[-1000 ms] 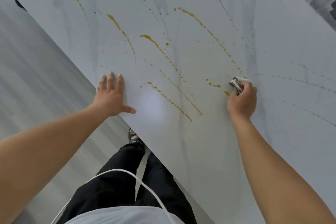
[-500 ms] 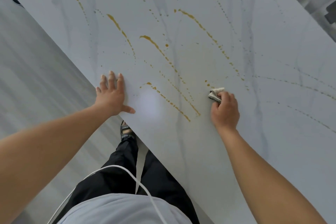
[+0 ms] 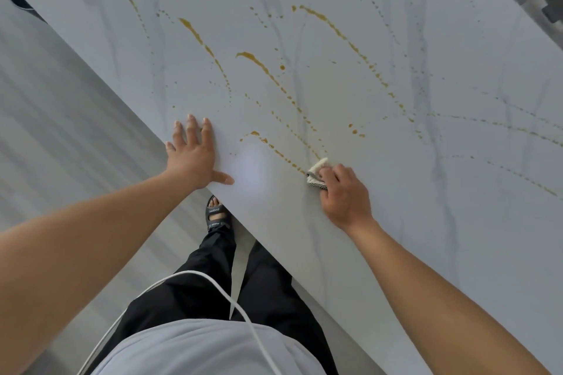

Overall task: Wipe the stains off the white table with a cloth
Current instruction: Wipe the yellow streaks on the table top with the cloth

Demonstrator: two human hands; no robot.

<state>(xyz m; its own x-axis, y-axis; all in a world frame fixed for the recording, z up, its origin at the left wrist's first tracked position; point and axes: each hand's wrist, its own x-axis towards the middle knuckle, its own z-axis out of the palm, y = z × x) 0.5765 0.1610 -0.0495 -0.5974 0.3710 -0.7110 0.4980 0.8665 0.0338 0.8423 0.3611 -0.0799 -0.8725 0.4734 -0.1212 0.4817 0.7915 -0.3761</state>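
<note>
My right hand (image 3: pixel 344 195) is clenched around a small, bunched cream cloth with a dark checked edge (image 3: pixel 316 175). It presses the cloth onto the white, grey-veined table (image 3: pixel 426 237) near the front edge, right at the tail of a dotted amber-brown streak (image 3: pixel 275 151). My left hand (image 3: pixel 192 158) lies flat with fingers spread, holding nothing, bracing on the tabletop by the edge.

Here's the worry. This cloth is wadded so small that only a corner meets the surface. I'd guess it soaks through fast and smears the liquid into a film rather than lifting it. Plenty of amber stains (image 3: pixel 253 58) sit further out, and reaching for them, my forearm could drag through wet lines. And with my weight on that left palm so near the rim, a slip is possible.
</note>
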